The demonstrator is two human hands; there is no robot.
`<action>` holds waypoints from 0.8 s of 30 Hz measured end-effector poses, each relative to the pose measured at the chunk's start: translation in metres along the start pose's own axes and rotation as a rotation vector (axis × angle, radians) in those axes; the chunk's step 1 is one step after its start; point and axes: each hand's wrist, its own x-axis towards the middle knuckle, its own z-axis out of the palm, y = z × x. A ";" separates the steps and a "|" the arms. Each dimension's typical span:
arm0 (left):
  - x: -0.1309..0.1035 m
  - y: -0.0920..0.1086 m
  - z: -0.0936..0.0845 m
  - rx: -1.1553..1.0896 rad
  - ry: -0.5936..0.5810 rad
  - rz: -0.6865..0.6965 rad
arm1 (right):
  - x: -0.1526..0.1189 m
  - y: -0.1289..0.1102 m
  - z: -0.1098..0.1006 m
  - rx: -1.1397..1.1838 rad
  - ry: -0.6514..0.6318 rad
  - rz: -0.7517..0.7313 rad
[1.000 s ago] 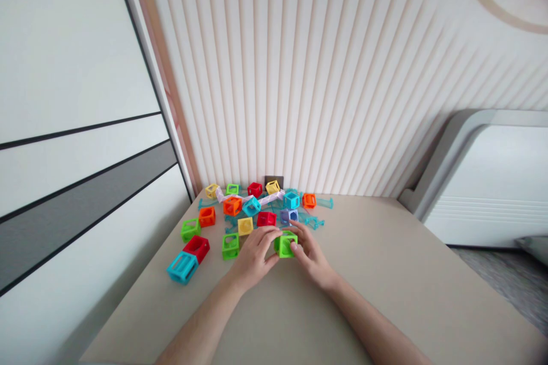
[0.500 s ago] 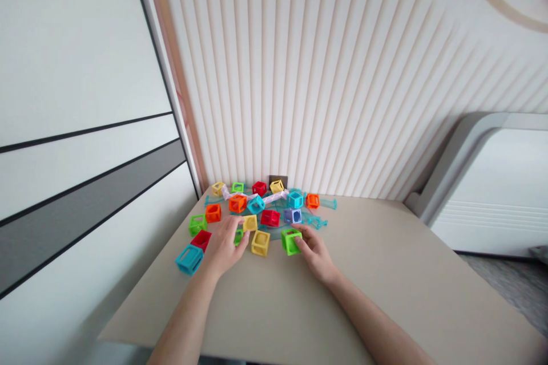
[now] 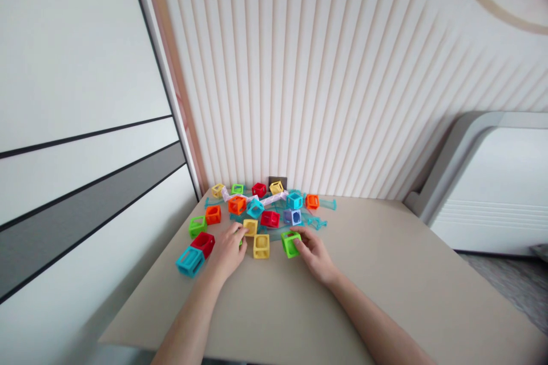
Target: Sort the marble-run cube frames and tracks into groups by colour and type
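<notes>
My left hand has its fingers closed around a small green cube, mostly hidden, with only a sliver showing. Its fingertips are beside a yellow cube. A second yellow cube sits between my hands, nearer to me. My right hand grips a bright green open-framed cube by its right side, fingers behind and thumb in front. Behind my hands are a red cube and a lavender cube.
At the left lie a blue block, a red cube and a green cube. More coloured cubes, a pale curved strip and translucent teal pieces lie towards the ribbed wall. A dark object stands against it.
My left hand has shifted slightly, its fingers drawn in over the small green cube. The front yellow cube has turned a little. More of the left red cube shows. My right hand has barely moved.
</notes>
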 end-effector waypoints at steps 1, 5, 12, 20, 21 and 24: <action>0.000 0.002 -0.002 0.017 -0.028 -0.020 | 0.000 0.000 0.000 -0.001 -0.006 0.004; 0.001 0.009 -0.010 0.053 -0.112 -0.093 | -0.001 -0.002 -0.001 -0.005 -0.016 0.011; 0.002 0.012 -0.013 -0.002 0.024 -0.140 | 0.000 -0.001 -0.002 0.010 0.010 0.011; 0.004 0.016 -0.019 -0.299 0.559 -0.143 | 0.000 -0.005 0.000 0.084 0.044 0.024; 0.005 0.019 -0.021 -0.388 0.598 -0.189 | 0.000 -0.008 0.000 0.110 0.061 0.028; 0.019 0.034 -0.024 -0.770 0.612 -0.363 | 0.004 -0.017 0.005 0.196 0.158 0.047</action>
